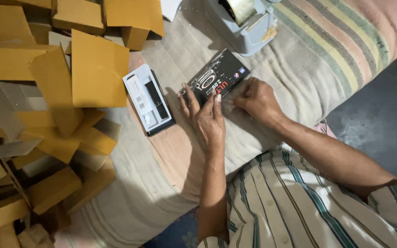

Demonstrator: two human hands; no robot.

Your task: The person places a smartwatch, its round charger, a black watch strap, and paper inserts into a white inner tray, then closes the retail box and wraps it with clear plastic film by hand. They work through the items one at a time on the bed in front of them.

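The left hand (pixel 207 120) presses flat, fingers spread, on the black rectangular cardboard box (pixel 219 76) on the beige cloth; the right hand (pixel 257 98), fingers curled, touches its edge; wrapping seems unfinished

Your head camera looked steeply down, close over your hands (pixel 235 108) on the cloth (pixel 299 59) (the only view, so nothing was shared).

Striped blanket (pixel 309 59) under black box (pixel 219 76), open tray (pixel 148 98), tape dispenser (pixel 246 25), cardboard boxes (pixel 97 69).
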